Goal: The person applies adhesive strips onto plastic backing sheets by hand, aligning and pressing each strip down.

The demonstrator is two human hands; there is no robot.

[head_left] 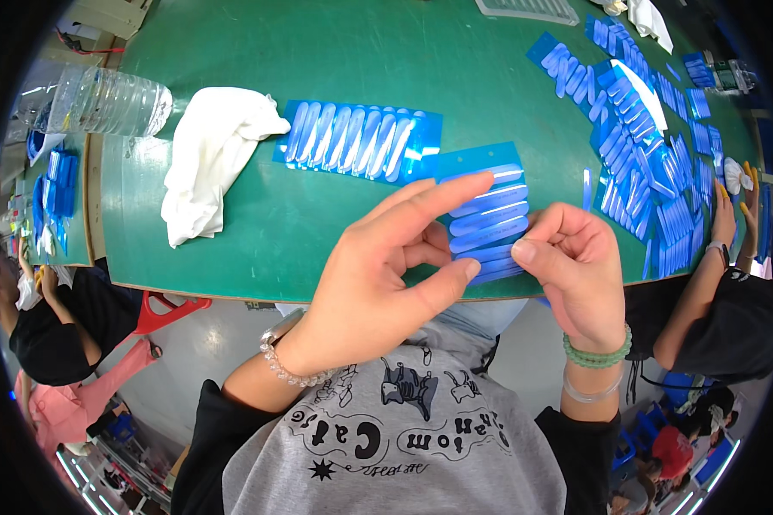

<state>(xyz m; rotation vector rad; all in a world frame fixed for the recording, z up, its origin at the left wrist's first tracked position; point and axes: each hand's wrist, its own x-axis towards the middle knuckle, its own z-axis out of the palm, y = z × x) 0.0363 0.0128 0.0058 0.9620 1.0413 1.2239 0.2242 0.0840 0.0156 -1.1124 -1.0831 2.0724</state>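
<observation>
Blue sheet (479, 158), glossy rounded strips (489, 225)

Wearer's left hand (365, 279), one; right hand (582, 270), one. Held blue strip sheet (491, 210), one. Bead bracelets (599, 354), two. Large clear plastic bottle (107, 101), one. Piled blue strip sheets (629, 176), uncountable.

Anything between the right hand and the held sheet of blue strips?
Nothing visible: the right hand meets the held sheet at its lower right edge, with no object between. The left hand holds the left side, its index finger across the upper strips, clear of the right hand.
</observation>
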